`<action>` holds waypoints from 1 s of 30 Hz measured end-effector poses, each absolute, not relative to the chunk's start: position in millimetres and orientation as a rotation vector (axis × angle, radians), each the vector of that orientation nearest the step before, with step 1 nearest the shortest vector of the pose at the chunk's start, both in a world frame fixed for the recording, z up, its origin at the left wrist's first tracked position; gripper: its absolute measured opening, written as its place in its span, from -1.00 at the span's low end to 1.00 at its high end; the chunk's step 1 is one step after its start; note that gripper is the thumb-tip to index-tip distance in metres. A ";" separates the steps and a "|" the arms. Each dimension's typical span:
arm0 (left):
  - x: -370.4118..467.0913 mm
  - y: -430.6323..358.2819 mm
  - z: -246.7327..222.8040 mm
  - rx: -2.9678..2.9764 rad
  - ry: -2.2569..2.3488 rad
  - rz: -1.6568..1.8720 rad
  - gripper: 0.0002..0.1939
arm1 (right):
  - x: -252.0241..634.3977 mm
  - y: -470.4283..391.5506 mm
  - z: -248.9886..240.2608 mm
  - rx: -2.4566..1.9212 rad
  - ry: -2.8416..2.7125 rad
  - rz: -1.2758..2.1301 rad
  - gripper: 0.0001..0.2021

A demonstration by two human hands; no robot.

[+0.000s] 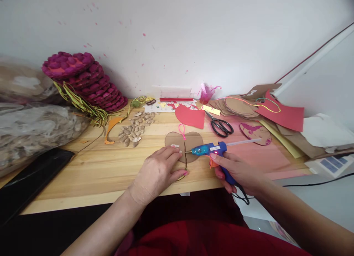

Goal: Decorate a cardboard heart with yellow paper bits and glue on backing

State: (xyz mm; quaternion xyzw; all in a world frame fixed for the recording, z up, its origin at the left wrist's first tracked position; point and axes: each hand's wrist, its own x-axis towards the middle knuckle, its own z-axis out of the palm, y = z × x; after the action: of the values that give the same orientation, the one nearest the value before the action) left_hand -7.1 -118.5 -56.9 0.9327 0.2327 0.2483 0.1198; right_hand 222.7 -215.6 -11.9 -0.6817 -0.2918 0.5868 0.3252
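A brown cardboard heart [195, 139] lies near the table's front edge. Down its middle runs a dark cord [185, 156], with a pink loop [181, 130] at the top. My left hand [162, 164] holds the heart down from the left, its thumb by the lower end of the cord. My right hand [232, 169] is wrapped around the handle of a blue hot glue gun [218, 148], a finger near its orange trigger. The metal nozzle points left, close to the cord and my left fingertips. A clear glue stick [243, 141] sticks out of the gun's back.
Seed shells [135, 129], an orange scrap [112, 129] and a magenta shell-covered stack [85, 79] with yellow-green cords are on the left, beside plastic bags [35, 127]. Black-handled scissors [221, 127], red paper [190, 116] and cardboard pieces [240, 105] lie behind the gun.
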 end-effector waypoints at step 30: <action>-6.1 -118.9 -57.2 2.718 0.667 0.784 -0.55 | 227.1 -199.9 -13.2 -1.744 -0.710 1.541 -0.67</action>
State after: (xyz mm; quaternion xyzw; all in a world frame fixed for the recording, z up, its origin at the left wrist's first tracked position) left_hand -6.1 -118.9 -57.2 0.9287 0.2279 0.2681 0.1173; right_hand 227.1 -199.9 -13.2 -0.6723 -0.2735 0.5941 0.3468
